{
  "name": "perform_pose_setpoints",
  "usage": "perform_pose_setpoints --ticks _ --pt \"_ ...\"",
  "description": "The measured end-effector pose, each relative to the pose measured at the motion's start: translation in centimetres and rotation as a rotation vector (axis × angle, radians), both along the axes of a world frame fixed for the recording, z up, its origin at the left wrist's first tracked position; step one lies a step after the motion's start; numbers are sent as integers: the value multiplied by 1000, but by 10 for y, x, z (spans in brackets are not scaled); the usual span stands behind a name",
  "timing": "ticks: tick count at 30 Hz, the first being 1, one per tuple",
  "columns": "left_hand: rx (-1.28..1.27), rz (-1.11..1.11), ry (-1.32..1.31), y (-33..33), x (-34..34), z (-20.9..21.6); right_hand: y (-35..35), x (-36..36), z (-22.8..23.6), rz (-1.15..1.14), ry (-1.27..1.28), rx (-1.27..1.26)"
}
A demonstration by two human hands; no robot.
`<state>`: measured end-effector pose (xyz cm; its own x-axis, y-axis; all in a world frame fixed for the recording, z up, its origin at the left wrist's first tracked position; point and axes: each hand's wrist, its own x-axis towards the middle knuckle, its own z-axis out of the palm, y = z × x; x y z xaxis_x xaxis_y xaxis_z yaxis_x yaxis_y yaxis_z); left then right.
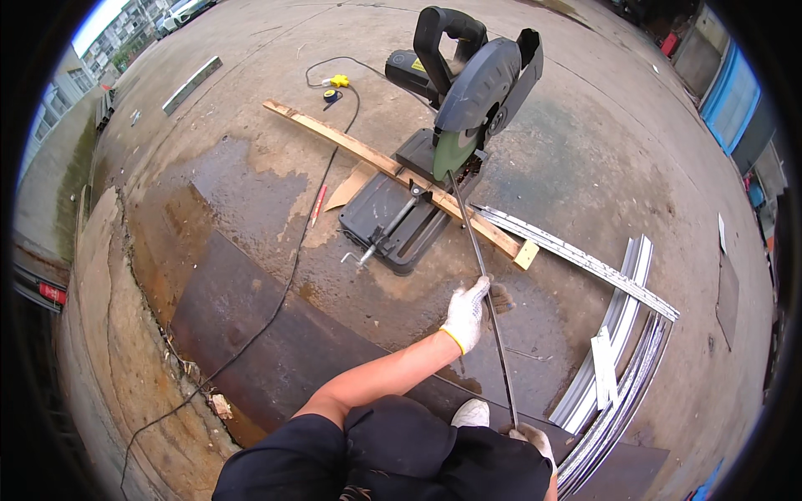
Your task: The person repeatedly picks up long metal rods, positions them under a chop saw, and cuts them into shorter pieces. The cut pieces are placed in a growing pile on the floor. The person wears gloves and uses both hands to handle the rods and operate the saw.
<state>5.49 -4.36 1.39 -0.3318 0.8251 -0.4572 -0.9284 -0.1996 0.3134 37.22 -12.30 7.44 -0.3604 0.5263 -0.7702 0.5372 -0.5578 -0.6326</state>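
My left hand (468,316), in a white knit glove with a yellow cuff, is closed around the middle of a long thin dark metal bar (499,346). The bar's near end is gripped by my gloved right hand (535,440), partly hidden beside my knee. Its far end reaches the edge of the green cutting disc (455,150) on a black chop saw (480,88); whether they touch, I cannot tell. Across the saw's base (372,219), under the bar, lies a long wooden batten (351,144) beside the clamp screw (388,227).
White metal profiles (614,334) lie to the right, one long strip (576,257) pointing toward the saw. A black cable (292,271) crosses a dark sheet (259,309) on the left. Near the yellow plug (337,81) is a tape measure (332,96). A red marker (319,204) lies left of the saw.
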Motion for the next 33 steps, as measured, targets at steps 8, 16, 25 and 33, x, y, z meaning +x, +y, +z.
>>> perform_pose_setpoints --ticks 8,16,25,33 --pt "-140 -115 88 2 -8 11 -9 3 -6 26 -170 348" --pt "-6 -25 1 4 -5 -2 -2 -6 13 7 -63 142" --pt "13 -132 -146 6 -22 15 -9 8 -9 36 -89 402" --pt "-75 -99 -15 7 -18 12 -11 -14 12 -61 -166 364"
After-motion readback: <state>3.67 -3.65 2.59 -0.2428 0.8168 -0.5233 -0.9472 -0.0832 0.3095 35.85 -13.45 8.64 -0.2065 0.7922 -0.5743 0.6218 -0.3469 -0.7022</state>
